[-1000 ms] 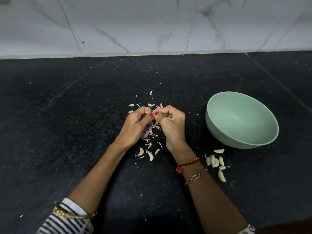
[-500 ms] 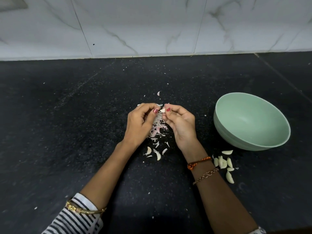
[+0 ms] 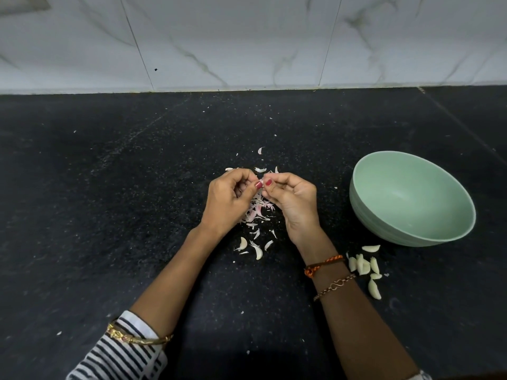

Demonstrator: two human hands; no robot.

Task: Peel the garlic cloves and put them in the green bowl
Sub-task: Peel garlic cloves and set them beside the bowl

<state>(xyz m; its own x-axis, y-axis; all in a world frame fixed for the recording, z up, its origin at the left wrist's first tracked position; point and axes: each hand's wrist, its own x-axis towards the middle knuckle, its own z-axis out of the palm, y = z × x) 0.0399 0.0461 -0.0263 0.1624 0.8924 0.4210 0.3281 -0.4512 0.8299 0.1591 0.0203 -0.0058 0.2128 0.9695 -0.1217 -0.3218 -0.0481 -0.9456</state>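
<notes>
Head view, single frame. Your left hand [image 3: 229,204] and right hand [image 3: 295,200] meet above the black speckled stone countertop [image 3: 109,215], thumbs with red-painted nails nearly touching. Fingers of both hands are curled inward, and the thumbs and forefingers pinch a small pale garlic clove [image 3: 262,184] between them; only a sliver of it shows, so you cannot tell how much skin is left on it.

Directly under and between your hands lies a heap of thin pinkish-white garlic skins [image 3: 258,209], with loose flakes scattered toward the wall and toward you.

Pale green round bowl [image 3: 450,231] sits on the counter to the right of your right hand, well apart from it; its visible inside holds no cloves. A cluster of peeled cream-coloured garlic cloves [image 3: 366,266] lies on the counter just in front of the bowl, beside your right wrist, not in the bowl.

Right wrist carries an orange braided thread band [image 3: 323,266] and a thin metal chain bracelet [image 3: 334,286]. Left forearm shows a gold bangle [image 3: 137,337] over a black-and-white striped sleeve [image 3: 118,357].

White marble-patterned wall tiles [image 3: 247,39] back the counter.
</notes>
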